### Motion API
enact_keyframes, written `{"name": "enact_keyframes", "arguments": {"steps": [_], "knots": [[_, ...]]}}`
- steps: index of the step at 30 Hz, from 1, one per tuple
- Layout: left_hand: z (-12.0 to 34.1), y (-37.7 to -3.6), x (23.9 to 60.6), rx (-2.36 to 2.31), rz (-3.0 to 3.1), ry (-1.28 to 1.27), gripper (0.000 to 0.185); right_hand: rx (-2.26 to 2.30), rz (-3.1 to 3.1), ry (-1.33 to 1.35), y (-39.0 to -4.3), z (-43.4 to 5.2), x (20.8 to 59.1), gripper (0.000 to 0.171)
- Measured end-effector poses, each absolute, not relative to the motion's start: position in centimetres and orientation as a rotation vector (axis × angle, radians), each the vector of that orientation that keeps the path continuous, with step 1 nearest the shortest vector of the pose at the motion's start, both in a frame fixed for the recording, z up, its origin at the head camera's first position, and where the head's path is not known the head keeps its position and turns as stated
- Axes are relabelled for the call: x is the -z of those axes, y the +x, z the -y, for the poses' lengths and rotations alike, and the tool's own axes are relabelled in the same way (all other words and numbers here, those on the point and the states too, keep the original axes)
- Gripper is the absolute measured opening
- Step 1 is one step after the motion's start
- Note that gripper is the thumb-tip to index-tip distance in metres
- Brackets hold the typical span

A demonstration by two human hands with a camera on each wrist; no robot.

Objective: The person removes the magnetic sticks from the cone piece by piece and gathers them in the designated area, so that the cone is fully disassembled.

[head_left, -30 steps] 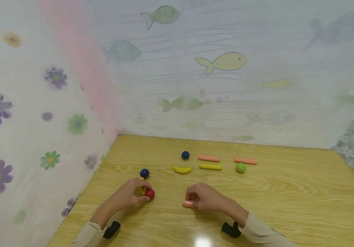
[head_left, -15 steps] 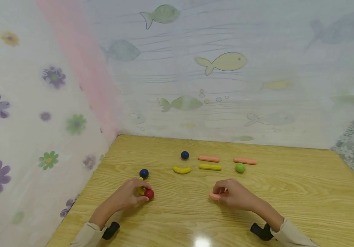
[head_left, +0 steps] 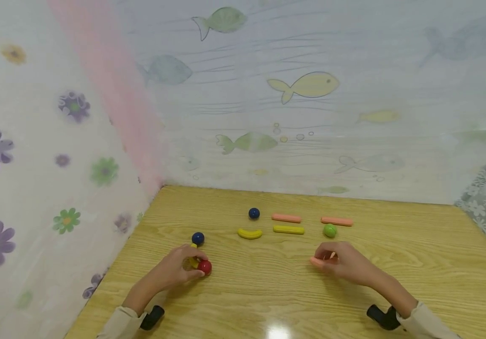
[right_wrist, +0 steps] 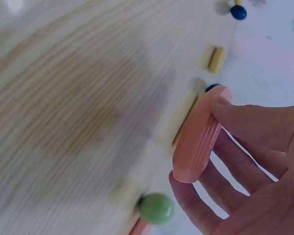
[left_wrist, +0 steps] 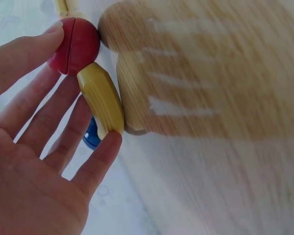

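My left hand rests at the table's left front, its fingers on a red ball and a short yellow stick. In the left wrist view the fingertips touch the red ball and the yellow stick, with a blue ball behind them. My right hand pinches a pink ridged stick just above the table, below the green ball. The right wrist view shows that pink stick between thumb and fingers, the green ball beyond.
Laid out on the wooden table: two blue balls, a yellow curved piece, a yellow stick, two pink sticks. Fish-print and flower-print cloth walls close the back and left.
My right hand has carried the pink stick rightward, from the table's centre front to just below the green ball. The left hand has stayed on the red ball.
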State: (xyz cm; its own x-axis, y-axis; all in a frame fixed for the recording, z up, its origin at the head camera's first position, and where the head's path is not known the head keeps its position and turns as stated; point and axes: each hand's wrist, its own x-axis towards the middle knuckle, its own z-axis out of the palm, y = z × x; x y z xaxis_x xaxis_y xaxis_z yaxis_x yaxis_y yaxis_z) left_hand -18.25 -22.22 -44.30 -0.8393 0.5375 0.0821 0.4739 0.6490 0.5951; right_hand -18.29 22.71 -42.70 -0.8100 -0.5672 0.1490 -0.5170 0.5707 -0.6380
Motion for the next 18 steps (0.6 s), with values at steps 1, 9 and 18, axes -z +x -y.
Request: {"name": "enact_keyframes", "arguments": {"steps": [1,9,18], "knots": [[22.2,-18.2,44.3,-0.949,-2.764,0.850,0.026,1.062,-2.728,-0.928,-18.3,-23.0,42.7,0.009],[22.2,-18.3,44.4,-0.952,-2.767,0.858,0.025,1.066,-2.759,-0.929,-18.5,-25.4,42.3,0.008],[22.2,-18.0,44.2,-0.964,-2.768,0.840,0.027,1.008,-2.843,-0.866,-19.4,-28.3,42.3,0.005]]}}
